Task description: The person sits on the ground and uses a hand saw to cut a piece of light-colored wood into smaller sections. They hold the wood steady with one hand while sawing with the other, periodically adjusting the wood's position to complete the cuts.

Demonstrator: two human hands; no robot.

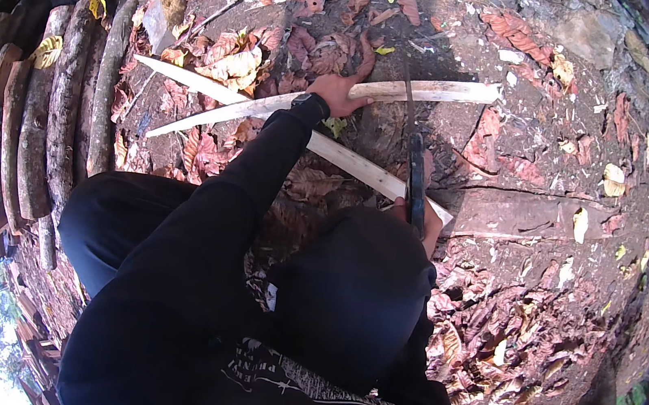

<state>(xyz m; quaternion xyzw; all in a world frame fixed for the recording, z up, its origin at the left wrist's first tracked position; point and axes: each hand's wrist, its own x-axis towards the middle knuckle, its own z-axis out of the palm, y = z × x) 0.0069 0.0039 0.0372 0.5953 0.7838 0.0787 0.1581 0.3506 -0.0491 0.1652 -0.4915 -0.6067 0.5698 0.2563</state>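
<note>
Pale stick in left hand grip; right hand grips saw.

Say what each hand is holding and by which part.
The left hand grips a pale peeled stick near its middle, pinning it down. The right hand holds a knife by its dark handle, the blade across the stick.

The person wears a black long-sleeved top; both sleeves reach the wrists. A dark wristwatch sits at the cuff of the left sleeve. The lower front of the top carries a white printed graphic, including a barbed-wire line. Dark trousers cover the legs. Both hands are bare.
</note>
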